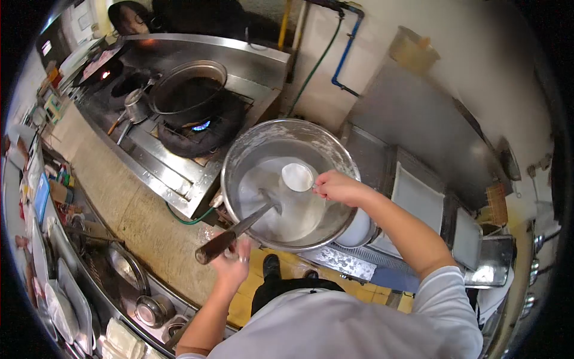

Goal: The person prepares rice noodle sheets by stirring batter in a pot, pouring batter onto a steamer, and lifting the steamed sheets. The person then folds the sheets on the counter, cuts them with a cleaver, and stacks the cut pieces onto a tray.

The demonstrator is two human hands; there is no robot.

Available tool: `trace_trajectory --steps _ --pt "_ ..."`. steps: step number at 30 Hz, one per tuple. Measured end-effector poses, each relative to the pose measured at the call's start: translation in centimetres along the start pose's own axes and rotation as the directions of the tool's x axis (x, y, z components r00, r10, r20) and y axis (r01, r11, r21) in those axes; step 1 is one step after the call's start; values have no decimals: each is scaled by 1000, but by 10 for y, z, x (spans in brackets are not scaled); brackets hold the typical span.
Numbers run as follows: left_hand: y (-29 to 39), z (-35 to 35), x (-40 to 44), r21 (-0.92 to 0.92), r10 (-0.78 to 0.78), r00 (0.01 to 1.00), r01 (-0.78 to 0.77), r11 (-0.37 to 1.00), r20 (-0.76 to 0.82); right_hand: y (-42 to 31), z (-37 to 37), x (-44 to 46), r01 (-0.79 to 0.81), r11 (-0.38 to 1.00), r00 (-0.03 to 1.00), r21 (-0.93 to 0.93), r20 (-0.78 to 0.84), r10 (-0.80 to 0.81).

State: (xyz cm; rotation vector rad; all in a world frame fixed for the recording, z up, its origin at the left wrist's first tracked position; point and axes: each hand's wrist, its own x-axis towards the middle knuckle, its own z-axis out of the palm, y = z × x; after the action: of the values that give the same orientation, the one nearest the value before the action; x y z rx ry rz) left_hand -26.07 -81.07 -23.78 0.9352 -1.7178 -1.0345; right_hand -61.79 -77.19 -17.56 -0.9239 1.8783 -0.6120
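A large metal pot (350, 149) stands in front of me, with a cloudy, whitish liquid (257, 179) inside. Over that liquid, my right hand (341, 188) grips the short handle of a small scoop (297, 177) that looks filled with something white. A long ladle (242, 227) with a dark wooden handle leans on the pot's near-left rim, its head down in the liquid. Just beneath the handle's end is my left hand (232, 266), a ring on one finger. Its visible fingers look stretched out and slightly blurred, and the handle partly hides them.
Left of the pot, a dark wok-like pan (188, 90) sits above a lit blue flame (202, 125) on the steel stove (161, 173). A small saucepan (137, 106) is beside it. Steel counters with trays (418, 191) lie right; pans and dishes (152, 311) fill the lower-left shelf.
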Motion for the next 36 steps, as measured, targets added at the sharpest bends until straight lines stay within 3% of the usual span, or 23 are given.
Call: trace_trajectory --steps 1,4,6,7,10,13,17,20,21,25,30,36 --pt "1 0 -10 -22 -76 993 78 997 92 -6 -7 -18 6 1000 1000 23 2 -6" --pt "38 19 -34 -139 43 978 -15 990 202 -18 -29 -69 -15 999 1000 51 -25 16" --pt "42 40 -48 -224 108 925 -25 974 365 -15 -45 -101 1 997 1000 76 -21 1" --pt "43 54 -58 -265 60 901 63 962 430 -9 -52 -116 9 996 1000 90 -21 -7" --pt "63 99 -71 -270 116 830 43 962 545 22 -75 -153 -10 996 996 86 -88 18" --pt "76 148 -82 -282 70 708 187 941 702 60 -99 -196 -26 981 990 194 -134 53" --pt "102 220 -102 -238 66 662 173 956 747 140 -128 -242 -87 971 959 224 -244 143" --pt "109 277 -127 -233 0 613 301 925 790 193 -152 -275 -156 947 929 282 -283 238" --pt "117 293 -134 -227 14 618 267 937 786 212 -158 -284 -180 932 921 313 -280 272" --pt "125 354 -167 -173 -43 512 368 914 858 299 -179 -307 -139 894 859 427 -397 323" --pt "132 407 -205 -137 -99 502 410 902 859 402 -201 -315 -194 868 782 457 -462 418" --pt "139 431 -231 -120 -146 515 449 886 845 476 -215 -304 13 752 701 659 -542 464"
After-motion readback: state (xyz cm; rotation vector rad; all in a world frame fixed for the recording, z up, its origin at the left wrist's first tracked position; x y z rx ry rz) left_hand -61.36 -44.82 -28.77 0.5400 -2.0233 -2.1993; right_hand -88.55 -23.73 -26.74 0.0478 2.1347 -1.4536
